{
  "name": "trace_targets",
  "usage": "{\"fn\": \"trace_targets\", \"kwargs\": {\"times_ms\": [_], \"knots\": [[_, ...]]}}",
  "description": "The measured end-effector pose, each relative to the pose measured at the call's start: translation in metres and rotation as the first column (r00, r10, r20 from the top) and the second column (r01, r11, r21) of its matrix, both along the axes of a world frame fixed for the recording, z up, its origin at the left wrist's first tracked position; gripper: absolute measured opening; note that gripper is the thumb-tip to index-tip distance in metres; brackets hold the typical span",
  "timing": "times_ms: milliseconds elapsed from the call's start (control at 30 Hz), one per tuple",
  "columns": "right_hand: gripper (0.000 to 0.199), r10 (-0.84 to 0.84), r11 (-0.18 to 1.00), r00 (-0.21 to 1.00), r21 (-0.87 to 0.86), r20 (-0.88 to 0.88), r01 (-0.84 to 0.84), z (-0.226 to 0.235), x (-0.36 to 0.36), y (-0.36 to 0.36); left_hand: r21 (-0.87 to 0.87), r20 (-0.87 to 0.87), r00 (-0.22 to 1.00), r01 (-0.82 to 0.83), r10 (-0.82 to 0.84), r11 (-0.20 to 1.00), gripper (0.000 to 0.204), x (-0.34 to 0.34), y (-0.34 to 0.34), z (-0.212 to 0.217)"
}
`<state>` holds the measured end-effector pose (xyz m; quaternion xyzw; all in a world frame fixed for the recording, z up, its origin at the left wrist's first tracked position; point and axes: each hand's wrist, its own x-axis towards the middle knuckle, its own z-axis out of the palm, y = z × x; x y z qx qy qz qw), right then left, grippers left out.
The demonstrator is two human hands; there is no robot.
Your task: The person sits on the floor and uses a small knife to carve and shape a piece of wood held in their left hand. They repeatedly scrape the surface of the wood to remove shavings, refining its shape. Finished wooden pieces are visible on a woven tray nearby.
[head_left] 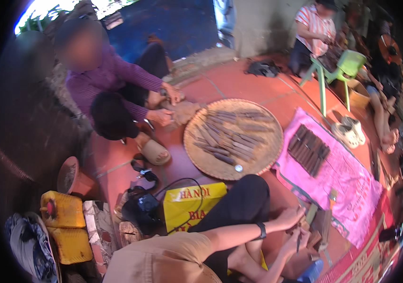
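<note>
My left hand point(291, 218), a dark watch point(262, 230) on its wrist, is closed over something small and brown that I cannot make out. Close below it, my right hand point(297, 238) grips a thin dark stick-like piece point(299, 243). Just beyond my fingers lie a greenish bar point(311, 214) and a worn wooden block point(323, 222). A round woven tray point(196, 162) in front of my knee holds several slim brown pieces point(244, 148). To its right, a row of darker brown pieces point(308, 150) rests on a pink cloth point(352, 198).
At the upper left, a person in purple point(128, 75) sits handling a brownish piece point(182, 113). Another person in stripes point(312, 30) sits near a green chair point(340, 70). Pale clogs point(347, 132), a yellow bag point(182, 205), a black camera point(147, 203) and yellow cans point(69, 243) stand around.
</note>
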<state>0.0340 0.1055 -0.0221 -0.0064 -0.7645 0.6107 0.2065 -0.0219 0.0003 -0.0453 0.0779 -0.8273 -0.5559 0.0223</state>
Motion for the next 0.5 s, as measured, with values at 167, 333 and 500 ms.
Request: {"fn": "trace_targets", "kwargs": {"times_ms": [167, 333, 500], "knots": [[0.008, 0.001, 1.000, 0.996, 0.010, 0.086, -0.002, 0.012, 0.004, -0.005, 0.141, 0.029, 0.998, -0.062, 0.059, 0.988, 0.047, 0.005, -0.002, 0.014], [0.009, 0.000, 0.997, 0.995, 0.074, 0.095, -0.008, 0.011, 0.005, -0.003, 0.063, -0.068, 0.994, -0.080, 0.084, 0.995, 0.047, 0.005, 0.001, 0.002], [0.009, -0.005, 0.996, 0.995, 0.090, 0.098, -0.003, 0.016, 0.006, -0.006, 0.072, -0.059, 0.995, -0.071, 0.075, 0.995, 0.048, -0.001, 0.000, -0.009]]}}
